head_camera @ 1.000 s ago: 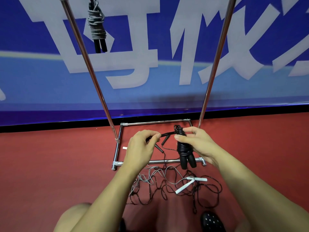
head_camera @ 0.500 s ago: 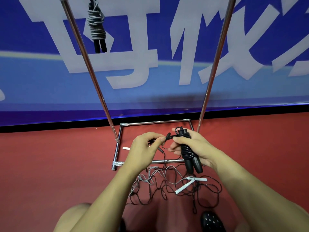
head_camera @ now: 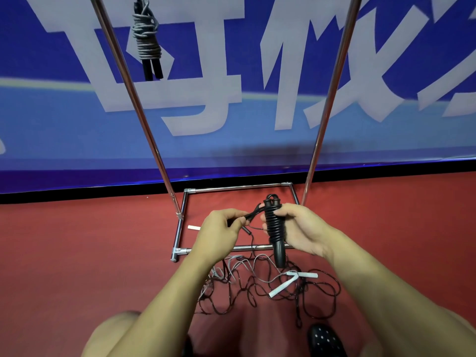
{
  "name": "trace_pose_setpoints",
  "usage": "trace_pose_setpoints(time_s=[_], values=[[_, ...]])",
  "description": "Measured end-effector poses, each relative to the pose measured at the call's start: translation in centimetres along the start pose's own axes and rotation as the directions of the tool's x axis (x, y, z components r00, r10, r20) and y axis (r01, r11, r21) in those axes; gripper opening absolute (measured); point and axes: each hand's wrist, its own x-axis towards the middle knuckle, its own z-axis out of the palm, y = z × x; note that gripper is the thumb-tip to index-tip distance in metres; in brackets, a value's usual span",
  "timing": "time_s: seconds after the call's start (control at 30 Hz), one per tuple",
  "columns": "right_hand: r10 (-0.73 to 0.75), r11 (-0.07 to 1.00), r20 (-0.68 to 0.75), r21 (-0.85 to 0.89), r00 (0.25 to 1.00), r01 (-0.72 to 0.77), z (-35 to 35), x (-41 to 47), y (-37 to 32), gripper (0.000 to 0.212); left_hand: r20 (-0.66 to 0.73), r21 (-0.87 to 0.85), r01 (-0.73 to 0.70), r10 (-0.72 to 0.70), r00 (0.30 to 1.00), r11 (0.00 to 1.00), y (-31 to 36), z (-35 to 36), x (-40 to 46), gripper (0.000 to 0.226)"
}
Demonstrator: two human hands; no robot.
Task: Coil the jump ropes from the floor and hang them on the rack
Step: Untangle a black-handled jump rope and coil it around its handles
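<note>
Right hand: the right hand (head_camera: 300,229) is curled round a black rope bundle (head_camera: 275,228), thumb and fingers gripping its coiled middle; the bundle stands nearly upright, its handle ends pointing down below the palm and a small loop showing at the top.
Left hand: the left hand (head_camera: 219,231) pinches the loose black end of the same rope between thumb and fingertips, just left of the bundle; a short stretch of cord runs between the two hands.
Under the hands: a tangle of ropes (head_camera: 257,284), dark and grey cords mixed together, lies on the red floor (head_camera: 77,253), with a pair of white handles (head_camera: 291,280) resting on top of it.
Rack: the metal rack (head_camera: 180,222) has a rectangular base on the floor behind the hands, and two shiny poles rise from it, leaning apart toward the top edge.
Already hung: a grey rope bundle (head_camera: 146,39) with black handles hangs high up, just right of the left pole.
Small item: a white stick (head_camera: 194,228) lies inside the base near its left bar.
Backdrop: a blue banner (head_camera: 231,86) with large pale characters stands behind the rack.
Bottom edge: a dark dotted shoe (head_camera: 325,341) and a bare knee (head_camera: 110,333).
</note>
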Motion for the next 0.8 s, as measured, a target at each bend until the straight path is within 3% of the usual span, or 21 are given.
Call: trace_pose_setpoints(time_s=[0.13,0.27,0.33,0.5,0.63,0.8], values=[[-0.034,0.989,0.01,-0.144,0.999,0.035,0.0,0.0,0.3,0.022,-0.014,0.03,0.015,-0.015,1.0,0.999,-0.3,-0.1,0.1,0.017],[-0.094,0.957,-0.067,-0.28,0.993,0.072,-0.1,0.3,0.7,0.048,0.03,0.046,-0.034,0.033,0.999,0.998,-0.1,0.3,0.0,0.016],[-0.108,0.962,-0.114,-0.263,0.988,0.075,0.1,0.4,1.0,0.059,0.073,-0.002,-0.047,0.048,0.996,0.999,0.0,0.6,-0.1,0.018],[-0.038,0.963,-0.135,-0.268,0.99,0.001,0.9,0.1,1.5,0.038,0.104,-0.058,-0.095,0.1,0.99,0.994,0.4,0.9,-0.7,0.021],[-0.035,0.964,-0.024,-0.266,0.999,0.027,0.9,0.0,1.3,0.035,0.143,-0.06,-0.108,0.116,0.983,0.992,0.4,0.9,-0.8,0.023],[-0.161,0.922,0.01,-0.356,0.987,0.154,1.1,-0.2,0.8,0.038,0.178,-0.325,0.059,0.0,0.984,0.944,1.6,0.7,-0.7,0.017]])
